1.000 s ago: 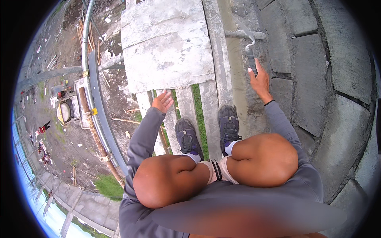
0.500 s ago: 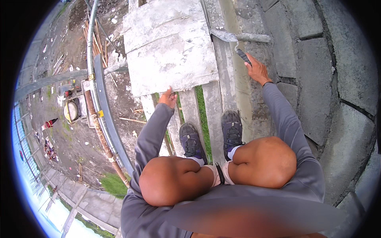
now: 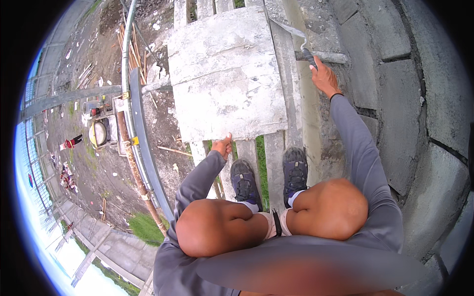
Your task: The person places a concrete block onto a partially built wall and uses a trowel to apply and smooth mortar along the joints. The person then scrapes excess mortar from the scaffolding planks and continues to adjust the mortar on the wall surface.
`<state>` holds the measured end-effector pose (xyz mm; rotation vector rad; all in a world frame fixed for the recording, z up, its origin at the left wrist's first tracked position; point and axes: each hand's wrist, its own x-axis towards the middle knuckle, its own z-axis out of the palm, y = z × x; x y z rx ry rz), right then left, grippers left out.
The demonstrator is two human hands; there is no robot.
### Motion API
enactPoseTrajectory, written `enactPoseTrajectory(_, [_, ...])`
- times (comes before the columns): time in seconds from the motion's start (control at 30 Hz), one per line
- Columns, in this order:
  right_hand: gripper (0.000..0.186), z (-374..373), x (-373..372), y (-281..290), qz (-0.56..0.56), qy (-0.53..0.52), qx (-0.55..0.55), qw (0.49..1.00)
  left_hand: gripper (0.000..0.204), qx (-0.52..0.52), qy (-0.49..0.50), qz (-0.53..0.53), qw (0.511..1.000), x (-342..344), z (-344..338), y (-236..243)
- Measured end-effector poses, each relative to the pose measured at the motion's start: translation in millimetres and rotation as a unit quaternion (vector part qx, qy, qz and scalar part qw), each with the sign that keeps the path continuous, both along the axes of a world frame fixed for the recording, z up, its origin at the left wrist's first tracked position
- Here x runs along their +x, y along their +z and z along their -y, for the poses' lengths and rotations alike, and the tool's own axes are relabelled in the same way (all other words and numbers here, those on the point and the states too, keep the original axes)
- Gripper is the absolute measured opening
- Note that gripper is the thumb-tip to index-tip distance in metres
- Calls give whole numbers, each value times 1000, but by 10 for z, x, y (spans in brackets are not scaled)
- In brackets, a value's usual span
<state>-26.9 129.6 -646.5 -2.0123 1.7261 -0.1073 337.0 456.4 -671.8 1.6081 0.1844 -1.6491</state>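
My left hand (image 3: 221,147) is closed on the near edge of a broad board (image 3: 227,106) caked with whitish dried mortar, the thumb lying on top. The board rests across several grey planks. In my right hand (image 3: 325,80) is a trowel with a dark ribbed handle (image 3: 309,58) and a thin pointed metal blade (image 3: 290,29), held over the planks' right edge, beyond the board's right side. Below the trowel, a mortar-crusted pipe (image 3: 326,57) sticks out toward the block wall.
Grey blocks (image 3: 395,118) with open joints form a wall at right. Scaffold tubes (image 3: 129,98) and a grey metal strip (image 3: 144,133) run along the left side. Beyond them lies muddy ground with a cement mixer (image 3: 98,133) and a person in red (image 3: 73,141). My shoes (image 3: 244,182) stand on the planks.
My left hand has drawn the board nearer to my shoes, baring more plank at its far side. The trowel in my right hand has moved farther away, past the pipe.
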Motion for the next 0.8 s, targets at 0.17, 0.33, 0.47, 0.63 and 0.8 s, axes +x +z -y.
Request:
enactPoseTrajectory(0.17, [55,839,547,259,89,-117,-26,989,47,76,-156,87,981,153,-63,-14])
enactPoseTrajectory(0.33, [54,747,355,307,189,-269,29,944,53,137,-207,166,954,263,-79,3])
enactPoseTrajectory(0.47, [44,810,-40,202,139,-319,26,937,51,107,-163,322,927,353,17,50])
enactPoseTrajectory(0.63, [32,961,-150,-30,270,-309,118,904,40,-55,-103,308,944,343,706,153])
enactPoseTrajectory(0.8, [30,631,-420,249,330,-290,185,879,60,-161,-324,423,830,218,1620,283])
